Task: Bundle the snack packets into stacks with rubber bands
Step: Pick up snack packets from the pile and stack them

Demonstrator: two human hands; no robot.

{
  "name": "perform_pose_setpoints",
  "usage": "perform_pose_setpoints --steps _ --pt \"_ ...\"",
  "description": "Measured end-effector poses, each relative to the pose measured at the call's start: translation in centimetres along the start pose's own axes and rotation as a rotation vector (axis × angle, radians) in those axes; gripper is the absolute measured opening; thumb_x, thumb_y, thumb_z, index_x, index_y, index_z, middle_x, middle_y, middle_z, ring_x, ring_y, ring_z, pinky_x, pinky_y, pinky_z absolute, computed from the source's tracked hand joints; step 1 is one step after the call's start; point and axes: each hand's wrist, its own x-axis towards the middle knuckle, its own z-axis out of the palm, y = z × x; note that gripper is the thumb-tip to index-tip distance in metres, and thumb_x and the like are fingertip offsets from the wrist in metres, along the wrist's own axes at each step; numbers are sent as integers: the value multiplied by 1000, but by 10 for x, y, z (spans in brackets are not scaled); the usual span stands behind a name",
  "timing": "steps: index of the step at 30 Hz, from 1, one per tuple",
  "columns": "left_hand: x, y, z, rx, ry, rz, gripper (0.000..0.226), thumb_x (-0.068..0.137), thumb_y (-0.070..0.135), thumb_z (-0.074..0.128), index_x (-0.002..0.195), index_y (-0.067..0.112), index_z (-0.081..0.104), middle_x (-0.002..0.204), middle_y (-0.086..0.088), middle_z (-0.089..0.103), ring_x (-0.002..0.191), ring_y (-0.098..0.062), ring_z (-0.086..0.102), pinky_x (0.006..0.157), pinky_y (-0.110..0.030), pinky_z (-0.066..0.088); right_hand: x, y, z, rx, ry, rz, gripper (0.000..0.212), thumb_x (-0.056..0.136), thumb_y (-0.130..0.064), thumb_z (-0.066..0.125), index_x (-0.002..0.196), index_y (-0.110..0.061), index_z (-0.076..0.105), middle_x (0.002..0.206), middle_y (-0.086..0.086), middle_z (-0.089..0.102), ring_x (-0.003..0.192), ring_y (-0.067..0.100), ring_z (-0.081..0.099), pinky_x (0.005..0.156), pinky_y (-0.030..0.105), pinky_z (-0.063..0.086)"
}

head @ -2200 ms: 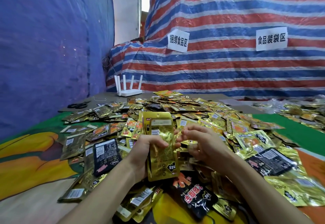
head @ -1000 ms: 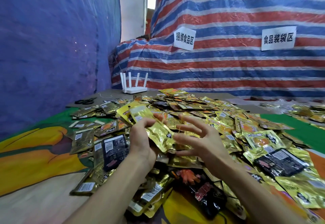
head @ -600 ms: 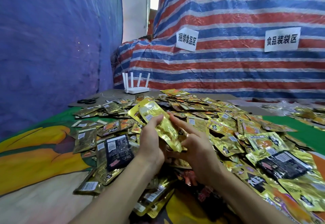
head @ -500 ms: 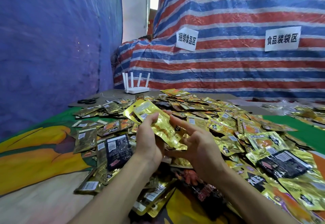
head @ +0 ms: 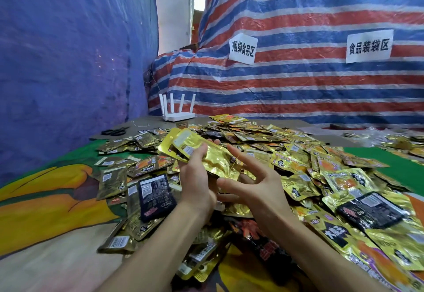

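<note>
I'm gripping the stack [head: 212, 156] above the pile [head: 305, 163] in my left hand [head: 197, 185], right hand [head: 260, 187] splayed open; slick packets risk fanning out.

gold packet stack [head: 207, 155] | maybe 2 thick | tilted in left hand [head: 197, 183]
</note>
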Motion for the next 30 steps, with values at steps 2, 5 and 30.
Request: perform_pose_setpoints --steps 2,5,30 --pt "-2 -7 0 44 -55 -13 31 93 29 61 82 7 80 90 -18 75 79 -35 74 66 -46 61 1 0 -1 -44 18 -42 66 71 -1 86 123 -38 71 109 -27 72 96 0 71 73 33 62" --pt "-7 -13 1 77 -231 -85 32 92 30 57 85 11 82 88 -11 76 82 -24 75 65 -31 59 2 0 -4 -145 103 -105 66 62 -21 89 121 -42 70 117 -24 70 111 -2 65 88 23 56" --pt "-9 -11 -1 30 -429 -236 45 91 34 46 122 14 71 129 -18 66 118 -37 64 104 -58 46 13 -22 -32 -81 -67 282 45 74 -19 87 116 -15 71 102 9 77 88 27 76 61 33 59"
